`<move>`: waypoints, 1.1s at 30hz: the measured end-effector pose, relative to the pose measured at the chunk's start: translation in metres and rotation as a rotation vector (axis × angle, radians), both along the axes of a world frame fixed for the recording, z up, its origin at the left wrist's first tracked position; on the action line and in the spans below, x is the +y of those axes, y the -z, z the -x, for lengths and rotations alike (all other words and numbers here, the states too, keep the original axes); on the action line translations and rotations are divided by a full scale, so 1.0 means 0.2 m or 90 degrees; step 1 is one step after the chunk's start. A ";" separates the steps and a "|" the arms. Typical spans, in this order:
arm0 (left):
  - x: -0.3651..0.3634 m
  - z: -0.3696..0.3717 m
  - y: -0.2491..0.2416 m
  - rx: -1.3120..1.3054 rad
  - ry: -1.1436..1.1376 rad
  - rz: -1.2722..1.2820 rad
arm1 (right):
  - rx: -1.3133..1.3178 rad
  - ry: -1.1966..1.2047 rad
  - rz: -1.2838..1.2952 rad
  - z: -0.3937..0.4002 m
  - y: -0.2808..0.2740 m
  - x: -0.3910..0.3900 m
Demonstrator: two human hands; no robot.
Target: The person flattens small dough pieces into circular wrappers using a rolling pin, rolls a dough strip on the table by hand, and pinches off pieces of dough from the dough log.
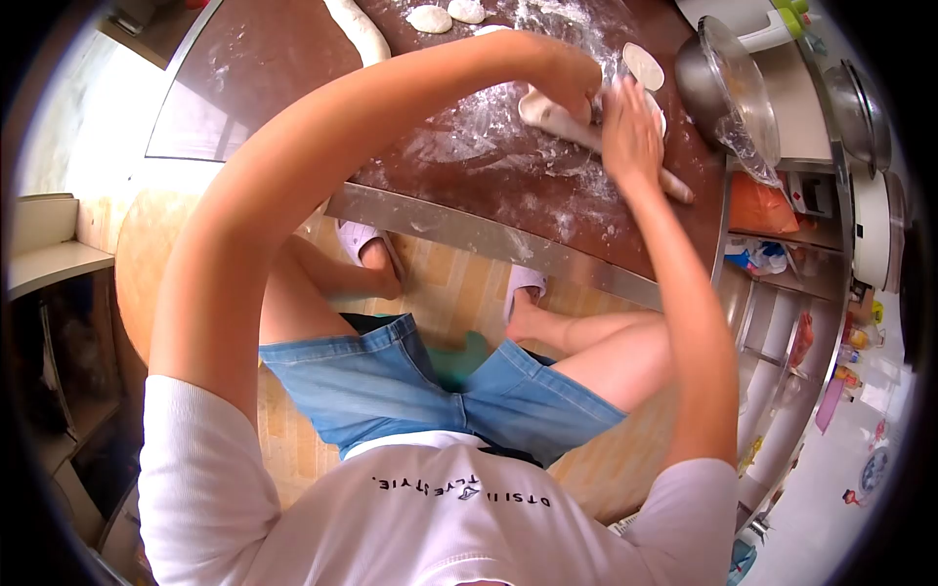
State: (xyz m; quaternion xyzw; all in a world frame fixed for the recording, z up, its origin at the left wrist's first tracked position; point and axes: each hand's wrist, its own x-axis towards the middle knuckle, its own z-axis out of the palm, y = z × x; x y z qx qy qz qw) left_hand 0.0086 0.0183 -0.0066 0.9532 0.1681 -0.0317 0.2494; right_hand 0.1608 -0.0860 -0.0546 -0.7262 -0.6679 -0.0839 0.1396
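My left hand [575, 86] is bent over the floury brown table [459, 176], its fingers curled and partly hidden; a small greyish patch shows beside them. Against it, my right hand [633, 132] has its fingers stretched out, palm side down. Beneath both hands a pale rod [677, 187], like a rolling pin, lies slanted; its middle is covered. A flat dough round [643, 66] lies just beyond my right fingertips. Another pale edge shows beside that hand. Farther left are small dough pieces [429, 19] and a long dough strip [360, 33].
A metal bowl [702, 83] with clear plastic wrap stands at the table's right side. Shelves [782, 278] with bags and packets are beyond it. The table's metal front edge [498, 239] runs above my legs. A round wooden surface [147, 264] is at left.
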 end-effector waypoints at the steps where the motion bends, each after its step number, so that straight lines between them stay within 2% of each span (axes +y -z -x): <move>1: 0.01 -0.02 -0.01 0.059 -0.001 -0.022 | -0.022 0.030 0.020 0.00 -0.03 0.06; 3: 0.01 -0.05 0.02 0.034 -0.004 -0.037 | -0.016 0.045 0.045 0.04 -0.05 0.01; 6: -0.02 -0.01 0.03 -0.049 0.053 -0.069 | 0.049 -0.050 0.049 0.14 -0.07 -0.36; 9: -0.02 -0.01 0.02 -0.023 0.024 0.075 | 0.129 -0.079 0.053 0.18 -0.11 -0.54; 13: 0.01 0.00 0.04 -0.067 0.038 0.056 | 0.013 -0.016 -0.010 0.06 0.00 -0.14; 14: 0.03 -0.04 0.03 0.032 -0.007 0.066 | -0.017 0.021 0.006 0.02 -0.02 -0.02; 15: 0.05 -0.06 0.03 0.037 -0.005 0.064 | -0.010 0.026 -0.013 0.01 -0.02 0.02; 17: 0.06 -0.07 0.07 0.043 0.003 0.061 | -0.021 0.002 -0.031 0.01 0.04 -0.05; 18: 0.07 -0.04 0.10 -0.104 0.126 -0.068 | 0.014 -0.011 0.010 0.08 -0.03 -0.19; 21: 0.04 -0.03 0.03 -0.030 0.051 0.075 | 0.081 -0.067 0.009 0.18 -0.10 -0.55; 24: 0.00 0.00 0.02 -0.076 0.066 0.072 | 0.079 -0.051 -0.007 0.18 -0.08 -0.50; 26: 0.00 0.01 0.05 -0.103 0.087 0.055 | 0.035 -0.008 -0.038 0.09 0.00 -0.26; 28: 0.00 -0.02 0.01 -0.023 0.029 -0.011 | 0.010 0.059 -0.076 -0.01 0.06 0.02; 29: 0.00 -0.03 0.00 0.016 -0.002 -0.041 | -0.024 0.075 -0.030 -0.01 0.00 0.04; 31: -0.01 -0.03 0.01 0.008 0.003 -0.056 | -0.030 0.036 -0.060 0.02 0.02 -0.05; 33: -0.02 -0.04 0.01 -0.005 0.039 -0.092 | 0.036 -0.027 -0.023 0.10 -0.03 -0.32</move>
